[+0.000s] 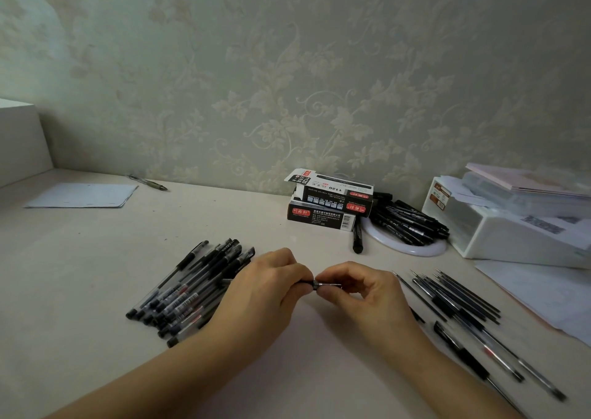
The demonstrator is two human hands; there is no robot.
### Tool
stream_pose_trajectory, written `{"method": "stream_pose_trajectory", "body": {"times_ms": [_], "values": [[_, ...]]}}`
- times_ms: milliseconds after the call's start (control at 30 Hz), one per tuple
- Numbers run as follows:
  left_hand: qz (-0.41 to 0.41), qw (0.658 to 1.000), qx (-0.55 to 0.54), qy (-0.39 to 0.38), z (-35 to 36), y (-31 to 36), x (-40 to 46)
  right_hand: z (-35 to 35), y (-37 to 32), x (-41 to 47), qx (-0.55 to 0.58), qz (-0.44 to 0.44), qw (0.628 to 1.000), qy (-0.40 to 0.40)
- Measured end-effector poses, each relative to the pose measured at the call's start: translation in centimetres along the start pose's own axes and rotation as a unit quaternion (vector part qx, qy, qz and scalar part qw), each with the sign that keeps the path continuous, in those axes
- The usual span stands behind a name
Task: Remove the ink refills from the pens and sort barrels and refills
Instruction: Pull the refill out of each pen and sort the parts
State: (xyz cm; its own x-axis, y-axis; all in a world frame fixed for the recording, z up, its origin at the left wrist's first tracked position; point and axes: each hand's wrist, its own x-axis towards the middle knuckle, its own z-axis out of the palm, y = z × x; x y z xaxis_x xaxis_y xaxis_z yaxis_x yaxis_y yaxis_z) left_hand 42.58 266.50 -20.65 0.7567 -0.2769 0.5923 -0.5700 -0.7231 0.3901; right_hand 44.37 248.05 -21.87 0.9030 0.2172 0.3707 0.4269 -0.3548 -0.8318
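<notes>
Left hand (271,282), right hand (361,287) pinch pen (315,283).

two stacked cardboard boxes (329,202) sit by the wallpapered wall (287,66). right of them a white ring (412,249) carries black markers (409,223), beside a white plastic bin (511,236). far left, a paper sheet (83,195) and a lone pen (147,182).

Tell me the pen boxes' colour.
Black with red labels and white print, per the head view: boxes.
</notes>
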Motion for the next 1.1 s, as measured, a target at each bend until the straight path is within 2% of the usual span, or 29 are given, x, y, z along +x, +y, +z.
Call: {"method": "stream_pose_trajectory", "body": {"times_ms": [233, 433, 633, 833, 967, 1100], "values": [[-0.022, 0.999, 0.035, -0.009, -0.1, -0.1, -0.2, 0.4, -0.1, 0.2, -0.019, 0.009, 1.0, 0.003], [-0.069, 0.987, 0.14, 0.038, -0.7, -1.1, 0.2, 0.2, 0.6, 0.2, -0.064, 0.013, 0.992, 0.103], [-0.124, 0.975, 0.186, -0.001, -0.4, -2.5, -0.1, 0.3, 0.8, 0.1, -0.12, -0.005, 0.988, 0.1], [-0.126, 0.972, 0.196, -0.013, 0.0, -2.6, -0.1, -1.0, 0.5, 0.0, -0.186, -0.008, 0.975, 0.119], [-0.117, 0.977, 0.179, 0.001, -0.1, -2.6, -0.1, -3.1, -0.2, 0.0, -0.274, 0.028, 0.957, 0.094], [-0.09, 0.982, 0.167, 0.009, 0.0, -2.3, -0.1, -6.9, -1.8, -0.2, -0.379, 0.131, 0.915, 0.043]]}}
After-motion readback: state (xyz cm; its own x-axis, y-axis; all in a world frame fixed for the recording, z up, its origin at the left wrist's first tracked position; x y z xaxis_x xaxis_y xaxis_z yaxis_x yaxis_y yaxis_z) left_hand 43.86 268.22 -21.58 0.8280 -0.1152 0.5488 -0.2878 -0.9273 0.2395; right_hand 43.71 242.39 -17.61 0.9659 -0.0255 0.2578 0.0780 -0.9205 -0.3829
